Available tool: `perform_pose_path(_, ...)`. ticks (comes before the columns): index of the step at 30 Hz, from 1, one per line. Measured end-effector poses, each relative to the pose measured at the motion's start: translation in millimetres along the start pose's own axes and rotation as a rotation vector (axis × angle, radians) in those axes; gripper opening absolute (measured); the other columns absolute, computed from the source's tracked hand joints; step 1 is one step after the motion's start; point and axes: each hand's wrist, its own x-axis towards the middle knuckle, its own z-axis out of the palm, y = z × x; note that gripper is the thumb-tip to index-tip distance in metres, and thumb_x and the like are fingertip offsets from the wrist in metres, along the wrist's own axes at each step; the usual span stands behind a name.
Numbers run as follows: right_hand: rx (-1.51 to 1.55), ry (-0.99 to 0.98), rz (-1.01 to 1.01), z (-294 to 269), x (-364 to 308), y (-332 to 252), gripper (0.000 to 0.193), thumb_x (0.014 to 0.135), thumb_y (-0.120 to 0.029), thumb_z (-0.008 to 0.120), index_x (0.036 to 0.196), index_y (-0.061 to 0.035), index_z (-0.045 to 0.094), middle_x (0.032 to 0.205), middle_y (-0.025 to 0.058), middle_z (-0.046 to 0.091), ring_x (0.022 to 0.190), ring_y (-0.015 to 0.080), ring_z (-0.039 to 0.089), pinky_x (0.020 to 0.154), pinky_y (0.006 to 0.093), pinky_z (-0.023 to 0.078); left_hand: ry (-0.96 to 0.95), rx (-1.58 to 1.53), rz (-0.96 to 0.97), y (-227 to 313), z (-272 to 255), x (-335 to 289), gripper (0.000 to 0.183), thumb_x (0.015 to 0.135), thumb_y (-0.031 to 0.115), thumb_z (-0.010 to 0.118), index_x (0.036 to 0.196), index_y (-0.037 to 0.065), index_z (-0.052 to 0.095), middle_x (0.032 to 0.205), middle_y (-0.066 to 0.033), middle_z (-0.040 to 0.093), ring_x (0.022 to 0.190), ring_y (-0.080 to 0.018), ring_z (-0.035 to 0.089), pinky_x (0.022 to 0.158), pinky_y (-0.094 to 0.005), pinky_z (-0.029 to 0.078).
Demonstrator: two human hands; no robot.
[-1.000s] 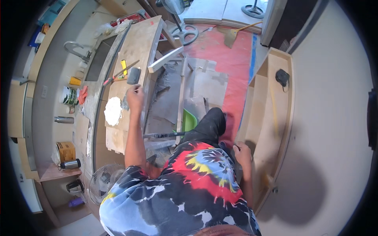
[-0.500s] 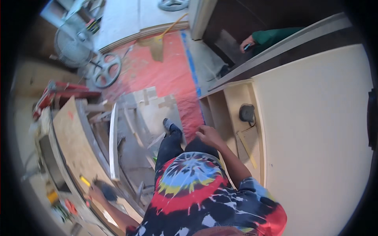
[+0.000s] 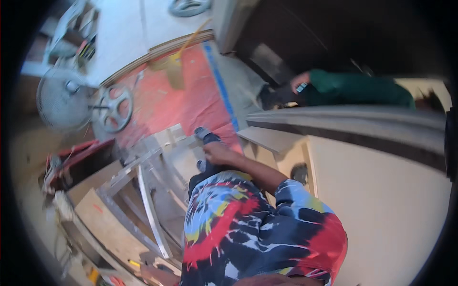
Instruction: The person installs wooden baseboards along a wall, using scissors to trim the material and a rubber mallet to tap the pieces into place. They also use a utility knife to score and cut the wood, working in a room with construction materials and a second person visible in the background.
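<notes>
My right hand (image 3: 217,153) hangs in front of my legs, its fingers loosely curled, and I see nothing in it. Low on the left, my left hand (image 3: 151,272) is dim and blurred beside a wooden panel (image 3: 112,226), so its fingers do not show clearly. Close to that hand lies a small yellow object (image 3: 135,262), too blurred to name. A pale strip of wood (image 3: 151,209) slants across the wooden frame (image 3: 131,174) on my left.
Red floor covering (image 3: 167,107) edged with blue tape (image 3: 219,83) stretches ahead. A fan (image 3: 62,100) with a grey wheel-shaped base (image 3: 116,108) stands at left. On the right is an open pale cabinet (image 3: 274,138) holding a dark round object (image 3: 299,172). Beyond it, a person's green sleeve (image 3: 358,88) shows.
My view has turned and moved forward. My right hand has swung left across my legs. My left hand has dropped toward the lower edge. More of the other person's green sleeve shows.
</notes>
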Motion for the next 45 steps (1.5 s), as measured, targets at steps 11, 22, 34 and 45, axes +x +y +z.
perform_pose_path(11,-0.332,0.013,-0.289,-87,136,10,0.028,0.083,-0.020,0.065,0.097,0.0039,0.066,0.095,0.0238,0.067,0.086,0.0347,0.067,0.075,0.0415,0.051,0.582,-0.373,-0.183,51,10,-18,0.028,0.070,0.000,0.064,0.097,0.004,0.064,0.092,-0.0125,0.063,0.084,-0.0271,0.062,0.079,-0.0349,0.048)
perform_pose_path(22,-0.366,-0.361,-0.749,42,156,-195,0.013,0.083,-0.010,0.057,0.087,0.0012,0.062,0.076,0.0252,0.061,0.066,0.0372,0.062,0.058,0.0404,0.047,0.326,-0.384,-0.235,116,-50,-62,0.024,0.082,0.015,0.068,0.104,0.004,0.063,0.102,-0.0166,0.062,0.088,-0.0353,0.061,0.077,-0.0427,0.048)
perform_pose_path(34,-0.375,-0.981,-0.890,173,76,-337,0.029,0.088,-0.016,0.063,0.110,0.0026,0.063,0.100,0.0177,0.069,0.092,0.0263,0.067,0.078,0.0335,0.052,-0.048,-0.063,-0.877,-10,-68,-49,0.030,0.077,0.020,0.067,0.098,0.001,0.059,0.095,-0.0187,0.063,0.091,-0.0384,0.063,0.081,-0.0485,0.047)
perform_pose_path(45,-0.082,-1.509,-0.678,219,29,-452,0.032,0.094,-0.021,0.058,0.115,0.0035,0.060,0.096,0.0164,0.068,0.089,0.0262,0.067,0.077,0.0380,0.054,0.380,-0.066,-0.361,52,-172,-88,0.043,0.070,0.001,0.059,0.112,0.009,0.062,0.090,-0.0133,0.060,0.082,-0.0331,0.058,0.073,-0.0420,0.044)
